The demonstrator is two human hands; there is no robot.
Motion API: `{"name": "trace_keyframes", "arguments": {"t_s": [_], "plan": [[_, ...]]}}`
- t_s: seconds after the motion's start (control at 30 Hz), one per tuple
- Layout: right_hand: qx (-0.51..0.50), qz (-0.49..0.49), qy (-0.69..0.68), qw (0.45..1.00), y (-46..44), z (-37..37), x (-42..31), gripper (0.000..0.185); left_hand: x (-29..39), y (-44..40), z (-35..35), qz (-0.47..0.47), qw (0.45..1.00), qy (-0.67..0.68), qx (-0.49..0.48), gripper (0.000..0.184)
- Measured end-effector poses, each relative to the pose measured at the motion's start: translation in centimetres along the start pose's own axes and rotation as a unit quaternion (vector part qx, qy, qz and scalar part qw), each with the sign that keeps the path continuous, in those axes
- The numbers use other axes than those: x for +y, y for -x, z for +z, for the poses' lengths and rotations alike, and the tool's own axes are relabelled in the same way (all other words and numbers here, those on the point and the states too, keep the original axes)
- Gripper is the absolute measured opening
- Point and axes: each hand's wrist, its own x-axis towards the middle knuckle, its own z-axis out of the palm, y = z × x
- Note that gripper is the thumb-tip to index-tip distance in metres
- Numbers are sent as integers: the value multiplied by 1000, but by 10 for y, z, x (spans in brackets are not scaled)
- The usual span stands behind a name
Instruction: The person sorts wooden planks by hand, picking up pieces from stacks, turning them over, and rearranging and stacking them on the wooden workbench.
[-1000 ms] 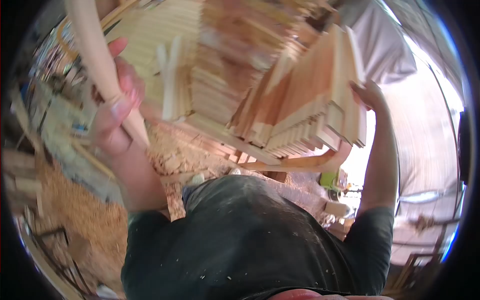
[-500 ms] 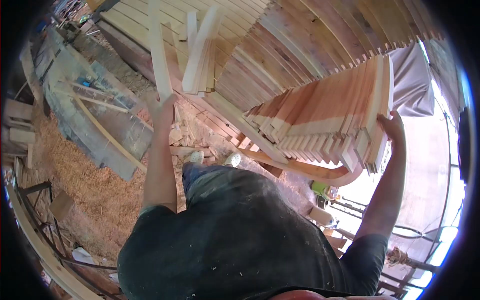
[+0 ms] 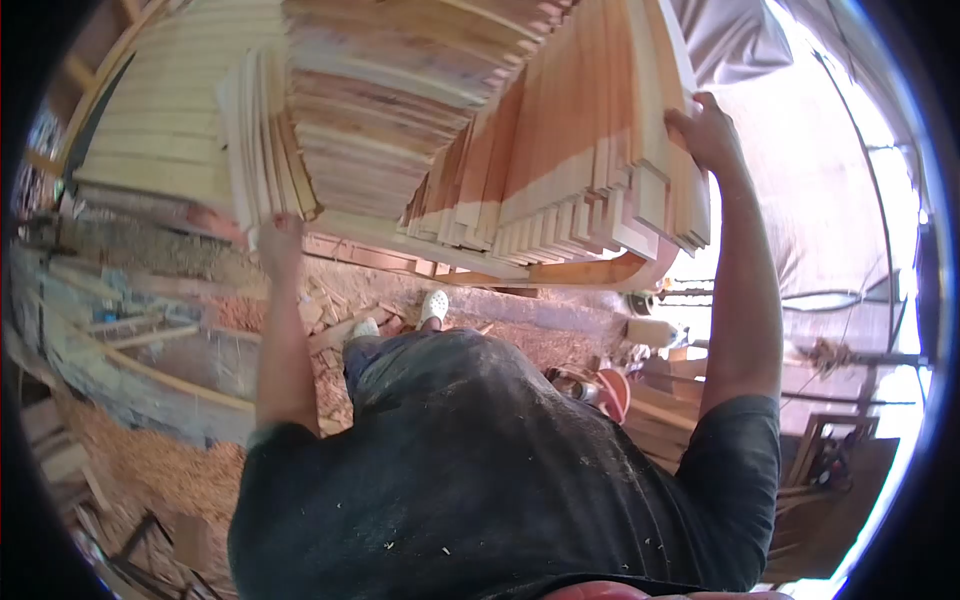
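Note:
A fan of pale wooden strips (image 3: 262, 140) lies on the slatted surface at the upper left. My left hand (image 3: 281, 240), slightly blurred, is closed at the lower ends of these strips, its fingertips partly hidden. On the right, a row of reddish-and-cream boards (image 3: 570, 130) stands closely side by side with stepped lower ends. My right hand (image 3: 705, 132) grips the outermost board at its outer edge, thumb and fingers bent round it. Between the strips and the upright boards is a layer of overlapping brown slats (image 3: 380, 110).
A curved wooden rail (image 3: 590, 274) runs beneath the boards. Wood scraps and shavings (image 3: 160, 460) cover the floor around my light shoes (image 3: 433, 308). A grey panel with thin strips (image 3: 180, 365) lies left. A red-and-silver tool (image 3: 607, 393) is beside my body at right.
The view has turned and shifted. My left hand has brought the pale strip it held apart to the fanned strips. My right hand remains at the outer board.

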Motion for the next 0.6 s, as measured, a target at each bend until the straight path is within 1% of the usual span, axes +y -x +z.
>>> {"name": "trace_keyframes", "arguments": {"t_s": [0.03,0.07,0.1,0.13,0.17,0.23,0.27,0.3,0.37,0.4,0.43,0.47,0.5,0.57,0.6], "plan": [[5,-5,3,1000,1,3,3,94,-6,32,29,39,999,-34,-14,28],[7,-9,-2,1000,1,4,5,94,-19,68,58,125,987,74,-71,17],[8,-15,-8,1000,-1,3,5,94,-17,98,84,132,967,106,-190,13],[8,-22,-14,1000,-1,3,5,94,15,129,94,182,937,134,-265,12],[8,-21,-20,1000,0,3,4,95,40,149,102,135,909,145,-365,19],[7,-23,-31,999,2,4,2,97,112,167,112,124,911,114,-378,21],[11,-36,-23,999,1,6,3,102,122,162,136,107,922,127,-351,24],[8,-32,-29,999,4,6,2,101,126,155,163,90,932,141,-321,27],[12,-28,-42,999,10,4,-3,100,132,135,215,52,940,100,-322,34],[24,-34,-43,998,9,4,-3,98,145,128,222,58,940,42,-334,39],[36,-39,-43,998,8,7,0,96,167,122,221,66,936,-16,-347,43],[45,-44,-42,997,9,9,1,94,185,118,218,93,917,-114,-370,48],[32,-31,-55,997,12,5,-2,91,202,118,214,118,888,-212,-390,53],[6,-3,-81,997,20,-4,-11,86,197,112,226,46,884,-186,-426,52],[5,-2,-57,998,20,-5,-12,81,202,109,228,12,880,-172,-442,51]]}}
